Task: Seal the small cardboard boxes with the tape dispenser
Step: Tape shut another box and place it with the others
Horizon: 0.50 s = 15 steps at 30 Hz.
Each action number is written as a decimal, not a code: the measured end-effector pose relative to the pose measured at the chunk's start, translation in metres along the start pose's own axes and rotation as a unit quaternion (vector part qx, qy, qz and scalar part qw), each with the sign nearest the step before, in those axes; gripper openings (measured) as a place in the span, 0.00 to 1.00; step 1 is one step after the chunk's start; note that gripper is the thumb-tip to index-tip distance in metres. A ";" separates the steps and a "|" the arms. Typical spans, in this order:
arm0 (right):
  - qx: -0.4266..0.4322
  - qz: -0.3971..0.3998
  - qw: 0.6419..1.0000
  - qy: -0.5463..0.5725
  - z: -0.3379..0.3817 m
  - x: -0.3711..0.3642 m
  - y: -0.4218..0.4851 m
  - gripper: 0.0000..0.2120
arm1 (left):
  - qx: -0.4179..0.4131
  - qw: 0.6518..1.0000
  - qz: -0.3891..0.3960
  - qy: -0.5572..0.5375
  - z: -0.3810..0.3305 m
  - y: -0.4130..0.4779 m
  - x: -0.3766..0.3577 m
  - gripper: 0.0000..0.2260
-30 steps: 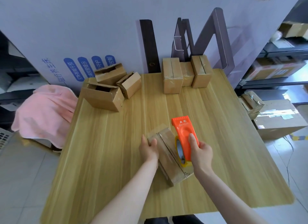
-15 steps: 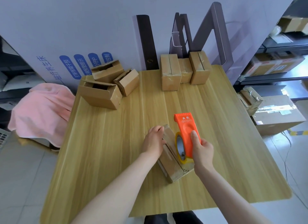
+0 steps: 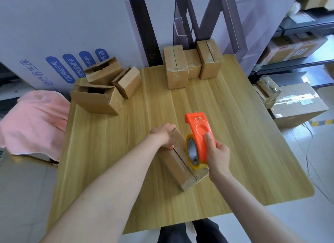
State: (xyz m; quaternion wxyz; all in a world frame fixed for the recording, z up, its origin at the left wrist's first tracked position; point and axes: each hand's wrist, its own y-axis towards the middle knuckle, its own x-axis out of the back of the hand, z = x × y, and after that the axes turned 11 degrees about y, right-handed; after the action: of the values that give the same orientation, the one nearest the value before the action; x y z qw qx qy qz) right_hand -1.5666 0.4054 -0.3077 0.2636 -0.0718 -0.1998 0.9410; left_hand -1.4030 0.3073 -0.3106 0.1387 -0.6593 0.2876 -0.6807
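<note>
Left hand now around far end of box; right hand fingers still around tape dispenser.

Light wooden table spreads out under the grip and all around it. Well off to the grip's left, a pink towel lies heaped beside the table edge. Beyond the grip, a white panel with blue Chinese lettering stands behind the table, with a black strip and a dark angled metal frame in front of it. Right of the grip, a big taped carton sits on the floor, with metal shelving behind it.
</note>
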 end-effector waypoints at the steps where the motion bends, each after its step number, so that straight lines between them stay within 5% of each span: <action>1: 0.000 -0.002 1.000 0.001 0.000 0.000 0.000 0.23 | -0.003 1.000 0.013 0.010 0.000 0.002 0.002 0.21; 9: -0.001 -0.004 1.000 0.002 0.000 0.004 0.001 0.23 | -0.036 0.993 0.073 0.087 -0.006 0.014 0.008 0.26; 13: 0.005 0.007 1.000 -0.012 0.002 0.003 -0.002 0.23 | 0.058 0.996 -0.058 -0.028 0.003 -0.006 -0.010 0.47; 15: 0.010 0.014 1.000 -0.019 0.002 0.002 -0.003 0.22 | 0.102 0.978 -0.173 -0.056 0.011 -0.020 -0.031 0.44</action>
State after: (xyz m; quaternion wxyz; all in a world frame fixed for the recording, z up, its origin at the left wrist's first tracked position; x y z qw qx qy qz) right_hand -1.5670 0.4082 -0.3041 0.2468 -0.0542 -0.1946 0.9478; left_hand -1.3855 0.3383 -0.3252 0.1016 -0.7187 0.0900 -0.6819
